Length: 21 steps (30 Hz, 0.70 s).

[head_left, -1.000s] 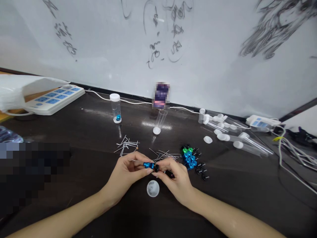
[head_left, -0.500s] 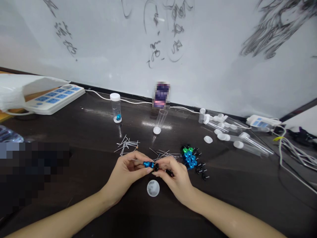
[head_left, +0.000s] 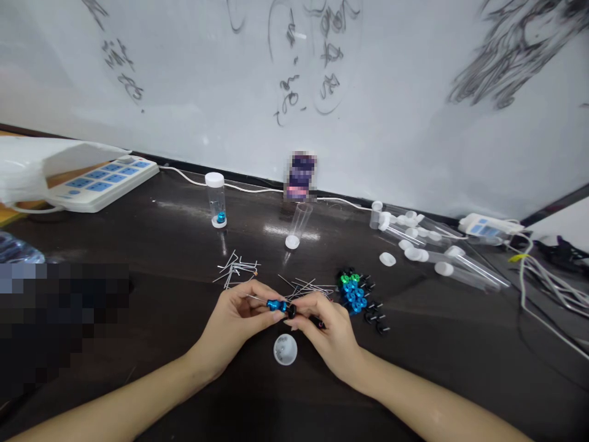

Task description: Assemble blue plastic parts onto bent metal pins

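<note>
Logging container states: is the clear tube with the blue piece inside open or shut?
Shut at the top: a white cap covers the upper end of the clear tube.

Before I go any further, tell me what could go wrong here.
1. The blue piece and black piece sit only in the fingertips of the left hand and right hand, so either might slip.
2. The small white dish stands close below both hands; a bump could spill the grey bits in it.
3. The right hand is near the loose metal rods and may scatter them.
</note>
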Each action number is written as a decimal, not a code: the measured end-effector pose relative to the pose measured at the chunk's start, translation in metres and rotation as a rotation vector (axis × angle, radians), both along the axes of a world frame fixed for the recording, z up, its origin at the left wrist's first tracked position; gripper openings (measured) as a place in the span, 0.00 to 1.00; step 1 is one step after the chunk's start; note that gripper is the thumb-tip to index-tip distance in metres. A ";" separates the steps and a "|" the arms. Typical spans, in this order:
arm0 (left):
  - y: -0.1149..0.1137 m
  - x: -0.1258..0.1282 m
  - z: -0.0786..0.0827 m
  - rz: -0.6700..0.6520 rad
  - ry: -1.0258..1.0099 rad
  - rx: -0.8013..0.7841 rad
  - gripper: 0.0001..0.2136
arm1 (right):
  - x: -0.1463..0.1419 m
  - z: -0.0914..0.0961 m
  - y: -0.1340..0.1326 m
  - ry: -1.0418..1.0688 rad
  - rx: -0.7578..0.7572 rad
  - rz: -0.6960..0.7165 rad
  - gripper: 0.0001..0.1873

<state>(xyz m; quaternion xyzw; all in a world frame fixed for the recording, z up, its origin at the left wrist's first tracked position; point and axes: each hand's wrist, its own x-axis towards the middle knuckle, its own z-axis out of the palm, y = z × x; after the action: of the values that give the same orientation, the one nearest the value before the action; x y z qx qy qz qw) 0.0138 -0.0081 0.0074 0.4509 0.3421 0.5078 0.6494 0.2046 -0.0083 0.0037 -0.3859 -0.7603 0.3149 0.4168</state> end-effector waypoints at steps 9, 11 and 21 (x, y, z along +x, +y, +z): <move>0.002 0.001 0.000 -0.006 -0.010 0.002 0.07 | 0.001 0.001 -0.001 0.013 -0.024 0.014 0.04; 0.003 0.001 0.000 -0.004 -0.014 -0.003 0.07 | 0.001 0.001 -0.001 0.009 -0.028 0.010 0.05; 0.001 0.000 0.000 -0.023 -0.021 -0.004 0.07 | 0.000 0.000 -0.002 0.007 -0.019 0.031 0.06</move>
<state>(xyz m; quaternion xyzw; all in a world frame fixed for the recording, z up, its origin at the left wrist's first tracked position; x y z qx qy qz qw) 0.0138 -0.0070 0.0077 0.4479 0.3311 0.5045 0.6597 0.2047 -0.0100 0.0038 -0.3770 -0.7618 0.3301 0.4106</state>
